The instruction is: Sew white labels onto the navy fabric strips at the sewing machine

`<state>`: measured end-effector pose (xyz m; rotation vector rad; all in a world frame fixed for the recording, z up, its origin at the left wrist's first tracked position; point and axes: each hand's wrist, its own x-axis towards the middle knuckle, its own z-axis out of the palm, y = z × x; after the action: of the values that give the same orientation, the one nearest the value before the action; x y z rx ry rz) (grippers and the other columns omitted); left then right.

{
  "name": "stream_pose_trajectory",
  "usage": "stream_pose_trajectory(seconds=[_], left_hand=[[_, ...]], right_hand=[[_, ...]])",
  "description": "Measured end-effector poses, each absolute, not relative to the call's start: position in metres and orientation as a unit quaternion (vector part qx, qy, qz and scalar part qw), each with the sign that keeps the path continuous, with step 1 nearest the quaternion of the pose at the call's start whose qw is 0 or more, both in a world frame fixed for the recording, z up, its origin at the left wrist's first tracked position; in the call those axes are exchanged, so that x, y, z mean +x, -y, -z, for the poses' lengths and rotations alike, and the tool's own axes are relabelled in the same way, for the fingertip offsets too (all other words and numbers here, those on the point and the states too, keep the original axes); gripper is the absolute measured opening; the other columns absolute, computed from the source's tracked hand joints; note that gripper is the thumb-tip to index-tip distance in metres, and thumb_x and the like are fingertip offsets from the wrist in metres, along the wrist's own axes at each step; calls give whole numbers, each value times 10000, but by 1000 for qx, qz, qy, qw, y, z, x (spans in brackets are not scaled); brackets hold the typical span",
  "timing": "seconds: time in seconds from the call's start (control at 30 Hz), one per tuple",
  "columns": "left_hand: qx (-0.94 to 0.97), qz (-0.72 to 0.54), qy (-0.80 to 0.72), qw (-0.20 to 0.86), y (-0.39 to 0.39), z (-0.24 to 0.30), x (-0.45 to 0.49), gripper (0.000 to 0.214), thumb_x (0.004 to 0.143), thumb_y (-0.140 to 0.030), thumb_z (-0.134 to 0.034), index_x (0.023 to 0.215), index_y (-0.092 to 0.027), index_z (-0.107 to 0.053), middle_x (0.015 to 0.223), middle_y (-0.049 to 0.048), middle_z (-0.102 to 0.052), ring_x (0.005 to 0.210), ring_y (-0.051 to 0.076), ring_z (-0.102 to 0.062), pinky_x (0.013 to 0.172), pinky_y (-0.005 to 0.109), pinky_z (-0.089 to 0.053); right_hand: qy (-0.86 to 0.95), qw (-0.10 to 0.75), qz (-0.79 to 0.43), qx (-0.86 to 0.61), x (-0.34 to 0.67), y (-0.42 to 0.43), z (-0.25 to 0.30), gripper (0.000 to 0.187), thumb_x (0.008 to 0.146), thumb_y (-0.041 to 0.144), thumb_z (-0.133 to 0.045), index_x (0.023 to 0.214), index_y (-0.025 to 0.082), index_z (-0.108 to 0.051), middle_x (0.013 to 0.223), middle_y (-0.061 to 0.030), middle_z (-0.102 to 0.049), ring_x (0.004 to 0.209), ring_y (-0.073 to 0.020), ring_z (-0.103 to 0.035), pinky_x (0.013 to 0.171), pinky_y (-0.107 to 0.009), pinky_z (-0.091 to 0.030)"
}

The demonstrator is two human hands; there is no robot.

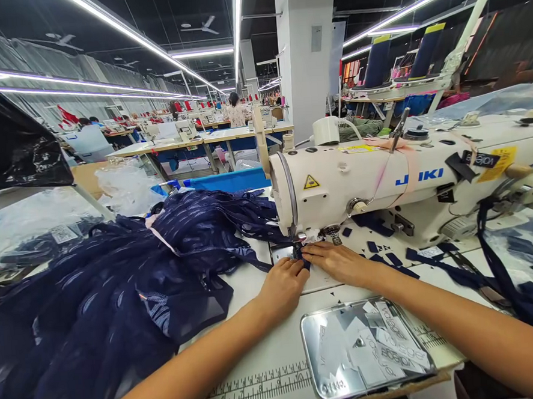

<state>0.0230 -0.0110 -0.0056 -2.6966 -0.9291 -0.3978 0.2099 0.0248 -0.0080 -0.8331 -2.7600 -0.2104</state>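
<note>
At the needle end of a white sewing machine, my two hands meet over a small piece of navy fabric. My left hand has its fingers curled and pressed down on the fabric's near left side. From the right, my right hand holds the same piece with fingers close together, beside the presser foot. My fingers hide most of the piece. A large heap of navy garments, partly bound with a pale tie, lies left of the needle plate.
A metal tray of printed white labels sits in front of my hands. Navy scraps and straps lie under and right of the machine arm. A black plastic bag hangs at left. A printed ruler runs along the table's front.
</note>
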Motion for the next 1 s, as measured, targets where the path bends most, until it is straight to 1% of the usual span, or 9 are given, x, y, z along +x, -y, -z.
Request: stream_pose_trajectory(seconds=[0.2,0.33,0.47,0.6,0.77,0.83,1.0], left_hand=[[-922,153,324,147,12,8,24,175,792,-30,-404,765,-126,-549,883,98,-631,850,192,-588,793,342,-472],[-921,150,326,150,12,7,25,173,773,-17,-413,756,-123,-549,866,93,-629,827,193,-588,780,333,-471],[-919,142,335,154,12,8,27,182,768,-13,-407,745,-131,-544,858,90,-625,809,190,-583,766,331,-467],[-917,133,341,159,11,9,28,157,759,-20,-431,747,-128,-544,833,86,-624,779,194,-581,744,326,-467],[-909,143,348,180,8,10,32,157,730,-5,-448,724,-128,-545,804,86,-628,746,193,-592,733,320,-463],[-904,149,352,190,7,11,34,151,718,-6,-460,734,-125,-551,810,86,-633,744,194,-598,740,325,-459],[-893,169,365,202,7,11,37,154,702,-4,-479,745,-129,-559,806,69,-646,751,191,-606,828,370,-417]], right_hand=[[950,133,52,-277,212,-26,10,422,779,-5,-402,1163,108,-535,1237,-125,-521,1136,-191,-484,881,-319,-483],[951,143,46,-271,212,-26,10,418,776,-11,-398,1158,83,-539,1229,-142,-525,1133,-200,-489,887,-334,-484],[948,154,46,-273,212,-26,12,440,775,-18,-394,1176,103,-530,1234,-131,-523,1130,-203,-493,907,-360,-473],[947,162,49,-274,212,-26,14,431,784,-7,-398,1181,100,-527,1227,-139,-527,1126,-211,-497,915,-378,-466],[944,144,62,-290,212,-29,14,430,784,7,-399,1181,107,-531,1237,-129,-520,1116,-217,-504,911,-378,-466],[942,135,66,-299,212,-30,15,436,782,9,-403,1188,108,-525,1249,-125,-511,1107,-216,-511,909,-374,-466],[936,135,58,-320,211,-31,14,448,780,15,-400,1191,140,-527,1260,-105,-505,1095,-206,-520,877,-352,-485]])
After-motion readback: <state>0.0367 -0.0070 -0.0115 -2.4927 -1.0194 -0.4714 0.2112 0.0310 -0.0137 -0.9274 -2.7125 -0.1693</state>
